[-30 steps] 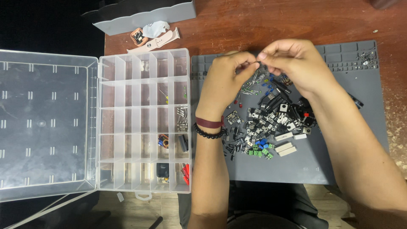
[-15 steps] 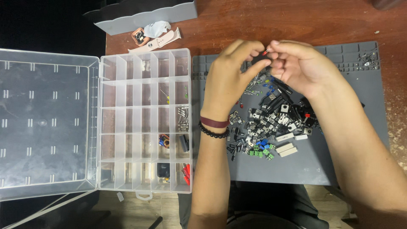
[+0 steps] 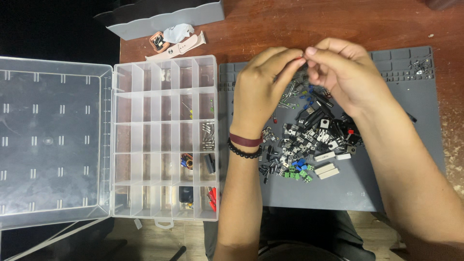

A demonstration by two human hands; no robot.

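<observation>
Both hands pinch one tiny component above a heap of electronic parts.

Nearest, the heap of small black, blue and green electronic parts (image 3: 309, 145) lies spread on the grey rubber work mat (image 3: 386, 188), within easy reach. Above it the left hand (image 3: 263, 92) and right hand (image 3: 345, 72) meet fingertip to fingertip, closed on a tiny red-tipped component (image 3: 303, 57), seemingly to inspect it. Left, the clear plastic compartment box (image 3: 164, 140) stands open on the wooden desk (image 3: 299, 24).
</observation>
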